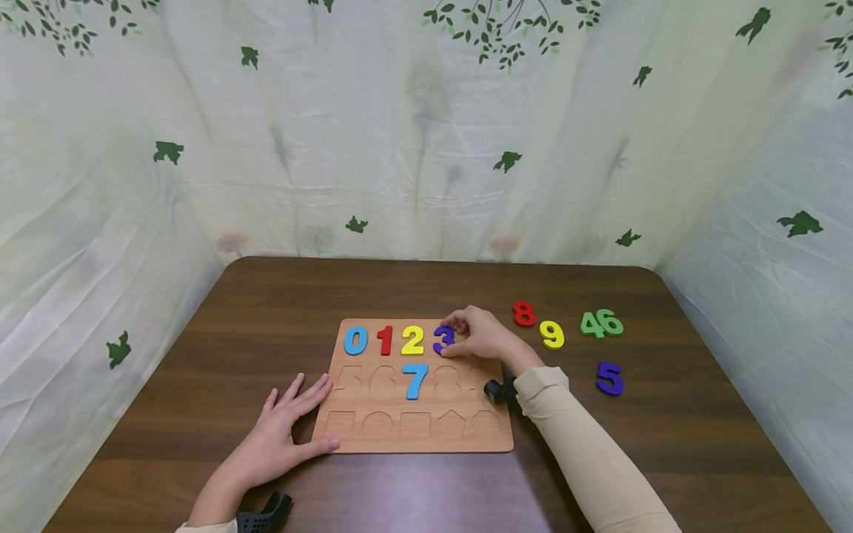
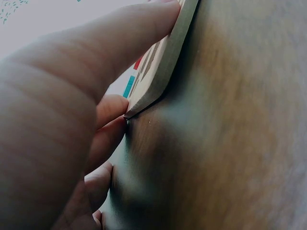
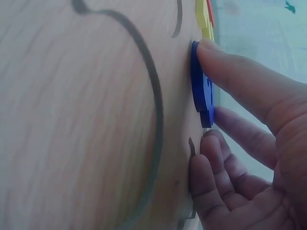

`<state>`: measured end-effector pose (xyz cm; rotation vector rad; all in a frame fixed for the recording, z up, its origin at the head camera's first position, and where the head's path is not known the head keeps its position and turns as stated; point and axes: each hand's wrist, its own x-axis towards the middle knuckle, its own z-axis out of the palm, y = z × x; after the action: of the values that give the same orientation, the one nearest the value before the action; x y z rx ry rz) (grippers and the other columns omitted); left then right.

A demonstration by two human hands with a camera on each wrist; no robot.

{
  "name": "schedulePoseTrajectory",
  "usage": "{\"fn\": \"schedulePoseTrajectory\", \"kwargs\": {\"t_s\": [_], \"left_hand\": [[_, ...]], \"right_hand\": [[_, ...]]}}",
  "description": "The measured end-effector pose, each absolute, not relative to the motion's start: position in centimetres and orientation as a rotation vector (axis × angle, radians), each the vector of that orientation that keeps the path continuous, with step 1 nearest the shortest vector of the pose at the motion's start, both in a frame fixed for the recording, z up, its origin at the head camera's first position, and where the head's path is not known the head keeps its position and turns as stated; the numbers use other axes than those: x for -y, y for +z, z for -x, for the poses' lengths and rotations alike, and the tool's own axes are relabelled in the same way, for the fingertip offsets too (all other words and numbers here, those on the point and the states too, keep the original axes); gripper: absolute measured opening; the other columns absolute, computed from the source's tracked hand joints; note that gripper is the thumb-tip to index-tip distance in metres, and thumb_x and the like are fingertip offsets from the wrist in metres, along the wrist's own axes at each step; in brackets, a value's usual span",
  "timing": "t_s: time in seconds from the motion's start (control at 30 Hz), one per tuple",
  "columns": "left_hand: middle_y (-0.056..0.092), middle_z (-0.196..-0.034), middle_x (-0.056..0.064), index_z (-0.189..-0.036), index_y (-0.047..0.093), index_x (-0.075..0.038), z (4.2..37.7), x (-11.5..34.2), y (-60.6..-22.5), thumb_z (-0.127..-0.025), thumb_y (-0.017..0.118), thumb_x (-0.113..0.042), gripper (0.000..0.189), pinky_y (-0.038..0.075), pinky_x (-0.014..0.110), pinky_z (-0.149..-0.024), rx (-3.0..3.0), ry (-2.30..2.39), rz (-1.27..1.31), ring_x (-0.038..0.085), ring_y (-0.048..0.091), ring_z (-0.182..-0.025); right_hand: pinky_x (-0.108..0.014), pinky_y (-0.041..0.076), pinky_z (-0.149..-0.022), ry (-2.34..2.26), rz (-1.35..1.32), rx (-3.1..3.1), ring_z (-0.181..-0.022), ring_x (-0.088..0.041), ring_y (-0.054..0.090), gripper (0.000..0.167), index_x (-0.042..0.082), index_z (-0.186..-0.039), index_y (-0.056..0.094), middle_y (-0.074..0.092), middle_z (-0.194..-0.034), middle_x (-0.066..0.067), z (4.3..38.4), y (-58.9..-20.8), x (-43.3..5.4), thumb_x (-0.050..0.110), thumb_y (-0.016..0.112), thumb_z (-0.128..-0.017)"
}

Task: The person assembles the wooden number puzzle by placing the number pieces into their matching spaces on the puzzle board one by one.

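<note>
A wooden number puzzle board lies on the table. My right hand pinches a dark blue number 3 between thumb and index finger over the top row; in the right wrist view the 3 is close against the board face. To its left in that row are a light blue 0, a red 1 and a yellow 2. A light blue 7 is in the middle row. My left hand rests at the board's left edge, fingers spread, thumb on its lower left corner.
Right of the board lie a red 8, a yellow 9, a green 4 beside a green 6, and a blue 5. A leaf-patterned curtain surrounds the brown wooden table.
</note>
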<state>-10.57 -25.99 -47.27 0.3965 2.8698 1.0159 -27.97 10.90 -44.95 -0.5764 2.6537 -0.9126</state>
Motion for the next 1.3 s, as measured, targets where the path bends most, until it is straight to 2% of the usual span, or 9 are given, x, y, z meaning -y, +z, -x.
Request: {"fn": "schedulePoseTrajectory", "kwargs": {"t_s": [0.23, 0.37, 0.53, 0.67, 1.1, 1.3], "left_hand": [[0.043, -0.171, 0.013, -0.163, 0.048, -0.015, 10.7, 26.1, -47.4, -0.085, 0.087, -0.054, 0.095, 0.002, 0.084, -0.122, -2.875, 1.017, -0.399, 0.057, 0.015, -0.162], [0.043, -0.172, 0.011, -0.164, 0.048, -0.016, 10.7, 26.0, -47.6, -0.086, 0.087, -0.055, 0.095, 0.003, 0.084, -0.122, -2.877, 1.014, -0.403, 0.056, 0.016, -0.163], [0.044, -0.171, 0.012, -0.163, 0.049, -0.015, 10.4, 25.9, -47.6, -0.086, 0.087, -0.054, 0.094, 0.004, 0.084, -0.121, -2.876, 1.027, -0.422, 0.057, 0.017, -0.162], [0.045, -0.17, 0.012, -0.162, 0.05, -0.014, 10.0, 26.0, -47.5, -0.086, 0.087, -0.053, 0.094, 0.005, 0.084, -0.121, -2.888, 1.036, -0.433, 0.058, 0.018, -0.161], [0.044, -0.171, 0.011, -0.163, 0.049, -0.016, 10.3, 26.1, -47.3, -0.086, 0.087, -0.055, 0.094, 0.006, 0.084, -0.121, -2.892, 1.014, -0.423, 0.057, 0.018, -0.162], [0.045, -0.17, 0.011, -0.163, 0.049, -0.016, 10.3, 26.2, -47.4, -0.085, 0.087, -0.055, 0.094, 0.006, 0.083, -0.121, -2.898, 1.014, -0.429, 0.056, 0.019, -0.162]], "right_hand": [[-0.04, 0.054, -0.099, -0.893, 0.585, -2.659, -0.107, -0.022, 0.057, 0.056, 0.014, -0.138, 0.071, 0.065, -0.121, -0.007, 27.9, -44.7, -10.9, 0.034, 0.09, -0.09], [-0.04, 0.058, -0.098, -0.905, 0.632, -2.648, -0.107, -0.021, 0.062, 0.061, 0.012, -0.142, 0.068, 0.067, -0.122, -0.008, 28.1, -44.2, -12.0, 0.037, 0.089, -0.09], [-0.044, 0.06, -0.101, -0.934, 0.663, -2.637, -0.109, -0.024, 0.067, 0.066, 0.008, -0.146, 0.063, 0.068, -0.128, -0.013, 28.5, -43.8, -14.7, 0.033, 0.088, -0.091], [-0.051, 0.059, -0.104, -0.917, 0.662, -2.643, -0.115, -0.031, 0.068, 0.071, 0.006, -0.152, 0.057, 0.066, -0.135, -0.019, 28.8, -43.3, -17.0, 0.03, 0.087, -0.092], [-0.061, 0.054, -0.11, -0.772, 0.482, -2.733, -0.13, -0.045, 0.062, 0.071, 0.002, -0.155, 0.052, 0.06, -0.148, -0.027, 29.5, -41.3, -25.1, 0.027, 0.084, -0.096], [-0.061, 0.056, -0.104, -0.731, 0.466, -2.742, -0.127, -0.048, 0.063, 0.071, -0.001, -0.152, 0.054, 0.059, -0.148, -0.032, 29.1, -40.6, -28.2, 0.024, 0.085, -0.093]]}}
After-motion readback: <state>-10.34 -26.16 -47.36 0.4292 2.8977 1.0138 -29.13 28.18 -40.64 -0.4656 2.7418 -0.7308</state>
